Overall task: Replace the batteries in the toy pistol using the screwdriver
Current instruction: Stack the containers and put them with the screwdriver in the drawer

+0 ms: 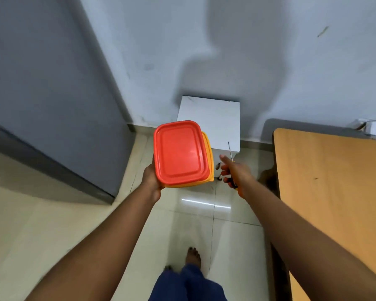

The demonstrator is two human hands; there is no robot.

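Note:
My left hand (151, 177) grips a yellow plastic box with a red lid (179, 152) by its near left corner and holds it out in front of me, lid up. My right hand (234, 170) holds a screwdriver (231, 154); its thin metal shaft points up and away, and its orange and black handle sits in my palm. The box's contents are hidden by the lid. No toy pistol or batteries are in sight.
A small white table (217, 118) stands against the wall just beyond the box. A wooden desk (334, 181) fills the right side. A grey cabinet or door (52, 105) rises on the left. Glossy floor tiles (204, 224) lie below, with my bare feet (193, 256).

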